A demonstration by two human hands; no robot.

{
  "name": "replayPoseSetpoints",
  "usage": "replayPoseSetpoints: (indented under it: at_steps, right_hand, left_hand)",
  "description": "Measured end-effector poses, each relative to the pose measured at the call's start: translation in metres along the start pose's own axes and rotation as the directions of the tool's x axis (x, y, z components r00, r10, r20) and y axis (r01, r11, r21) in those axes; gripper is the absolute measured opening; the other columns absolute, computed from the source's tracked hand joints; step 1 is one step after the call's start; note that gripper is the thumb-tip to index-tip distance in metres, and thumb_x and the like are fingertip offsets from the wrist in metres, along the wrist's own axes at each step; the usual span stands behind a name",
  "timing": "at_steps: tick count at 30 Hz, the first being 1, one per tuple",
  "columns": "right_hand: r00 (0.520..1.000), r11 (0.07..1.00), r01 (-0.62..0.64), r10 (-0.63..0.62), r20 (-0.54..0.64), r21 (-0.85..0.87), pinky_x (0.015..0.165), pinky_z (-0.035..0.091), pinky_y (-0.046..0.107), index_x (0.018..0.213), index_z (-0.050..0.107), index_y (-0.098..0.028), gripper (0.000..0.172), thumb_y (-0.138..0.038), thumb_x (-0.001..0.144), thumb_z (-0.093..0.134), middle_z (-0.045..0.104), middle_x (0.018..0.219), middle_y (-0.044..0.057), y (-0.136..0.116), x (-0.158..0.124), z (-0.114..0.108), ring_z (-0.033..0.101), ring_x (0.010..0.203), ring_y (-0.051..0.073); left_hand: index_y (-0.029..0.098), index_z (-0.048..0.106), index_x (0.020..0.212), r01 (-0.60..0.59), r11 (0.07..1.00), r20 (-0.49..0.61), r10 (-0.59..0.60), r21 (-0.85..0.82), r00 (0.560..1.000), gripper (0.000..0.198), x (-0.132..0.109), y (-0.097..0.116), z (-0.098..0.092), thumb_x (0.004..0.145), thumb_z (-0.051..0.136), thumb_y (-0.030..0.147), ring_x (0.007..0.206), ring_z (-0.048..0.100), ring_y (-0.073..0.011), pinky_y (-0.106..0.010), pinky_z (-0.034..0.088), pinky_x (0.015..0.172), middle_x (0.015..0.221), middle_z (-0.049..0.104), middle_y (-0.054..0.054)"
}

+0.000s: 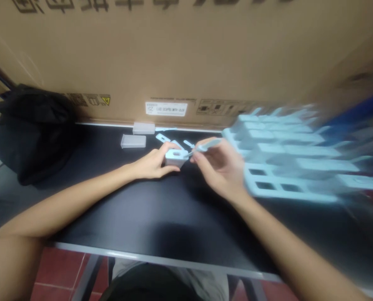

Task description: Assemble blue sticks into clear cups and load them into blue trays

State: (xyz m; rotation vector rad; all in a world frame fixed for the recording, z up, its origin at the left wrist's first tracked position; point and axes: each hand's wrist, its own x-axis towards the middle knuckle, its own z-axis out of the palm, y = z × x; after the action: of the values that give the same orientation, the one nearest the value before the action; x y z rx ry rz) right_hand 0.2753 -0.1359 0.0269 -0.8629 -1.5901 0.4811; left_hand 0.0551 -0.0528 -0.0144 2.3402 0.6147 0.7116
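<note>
My left hand point(157, 163) is closed around a small translucent box with a light-blue slotted lid point(176, 154), held above the black table. Just to its right, my right hand point(220, 165) pinches a light-blue spoon point(209, 145) between thumb and fingers, its thin end close to the box's lid. Whether the two touch I cannot tell. Behind the left hand lie a loose blue slotted lid point(163, 138) and a few other small blue pieces point(188, 144). Two clear empty-looking boxes point(133, 141) rest to the left of these.
A light-blue rack point(264, 190) with several lidded boxes and upright handles stands on the right, blurred. At the left sits a black bag point(32, 133). A large cardboard box point(186, 62) walls off the back of the black table point(136, 225).
</note>
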Motion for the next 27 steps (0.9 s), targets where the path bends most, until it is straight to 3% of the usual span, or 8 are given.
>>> replayPoseSetpoints:
  at_steps: [5, 11, 18, 23, 27]
  right_hand:
    - [0.997, 0.991, 0.039, -0.029, 0.076, -0.132, 0.075, 0.057, 0.036, 0.101, 0.058, -0.024, 0.012, -0.035, 0.105, 0.056, 0.065, 0.094, 0.006, 0.002, -0.003, 0.013, 0.066, 0.085, 0.019]
    - [0.988, 0.965, 0.120, -0.093, 0.125, -0.232, 0.078, 0.053, 0.037, 0.100, 0.052, -0.025, 0.009, -0.030, 0.107, 0.049, 0.062, 0.093, 0.005, 0.000, 0.003, 0.006, 0.061, 0.083, 0.019]
    - [0.958, 0.938, 0.161, -0.074, 0.277, -0.306, 0.084, 0.052, 0.041, 0.106, 0.054, -0.024, 0.007, -0.030, 0.105, 0.050, 0.058, 0.101, 0.008, 0.007, -0.001, 0.008, 0.059, 0.094, 0.023]
    - [0.950, 0.902, 0.119, 0.018, 0.312, -0.414, 0.084, 0.056, 0.042, 0.134, 0.050, -0.021, 0.041, -0.043, 0.101, 0.059, 0.059, 0.116, 0.012, 0.016, -0.011, 0.010, 0.063, 0.104, 0.027]
    - [0.975, 0.841, 0.057, 0.068, 0.210, -0.538, 0.073, 0.058, 0.041, 0.142, 0.044, -0.021, 0.057, -0.055, 0.099, 0.062, 0.063, 0.118, 0.013, 0.019, -0.018, 0.014, 0.069, 0.099, 0.029]
  left_hand:
    - [0.024, 0.043, 0.142, -0.020, 1.000, 0.017, 0.020, -0.001, 1.000, 0.063, 0.000, -0.005, 0.000, 0.095, 0.073, 0.053, 0.079, 0.073, -0.0190, -0.030, 0.057, 0.072, 0.109, 0.072, -0.005]
    - [0.023, 0.043, 0.141, -0.030, 0.999, 0.016, 0.029, 0.032, 0.999, 0.063, -0.001, -0.005, 0.002, 0.095, 0.073, 0.055, 0.076, 0.072, -0.0190, -0.030, 0.056, 0.071, 0.106, 0.072, -0.005]
    - [0.024, 0.042, 0.142, -0.013, 0.992, 0.086, 0.002, 0.123, 0.996, 0.061, -0.004, 0.003, -0.002, 0.096, 0.069, 0.052, 0.073, 0.074, -0.0208, -0.028, 0.052, 0.066, 0.098, 0.073, -0.003]
    - [0.023, 0.039, 0.144, -0.036, 0.962, 0.140, -0.002, 0.270, 0.990, 0.061, -0.005, 0.008, -0.004, 0.094, 0.065, 0.044, 0.057, 0.067, -0.0190, -0.027, 0.047, 0.059, 0.082, 0.069, 0.003]
    - [0.021, 0.037, 0.144, -0.042, 0.933, 0.140, -0.009, 0.357, 0.990, 0.060, -0.005, 0.010, -0.002, 0.095, 0.062, 0.045, 0.070, 0.075, -0.0242, -0.031, 0.052, 0.065, 0.099, 0.075, -0.005]
